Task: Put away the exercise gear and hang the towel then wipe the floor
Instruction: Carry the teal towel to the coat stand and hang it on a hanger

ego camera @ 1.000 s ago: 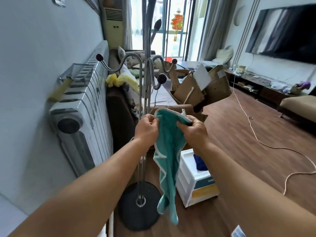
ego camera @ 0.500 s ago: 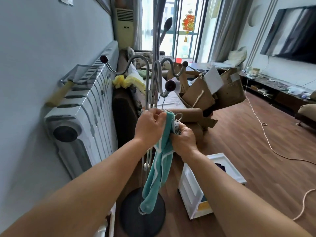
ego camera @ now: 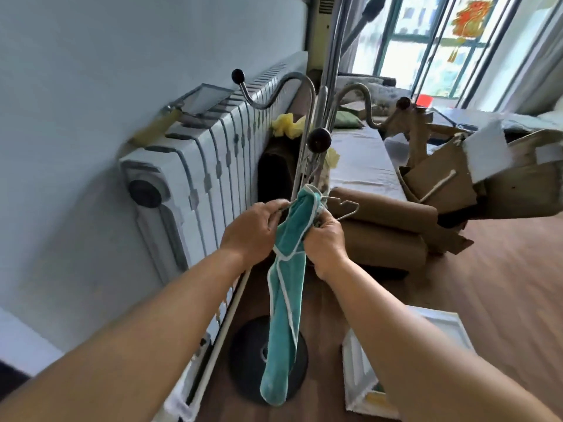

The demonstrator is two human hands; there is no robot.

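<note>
1. White radiator stands against the wall, left.
2. Left hand and right hand now pinch the bunched green towel with curled fingers.
3. It has come closer to the coat stand, so hanging looks near.
</note>
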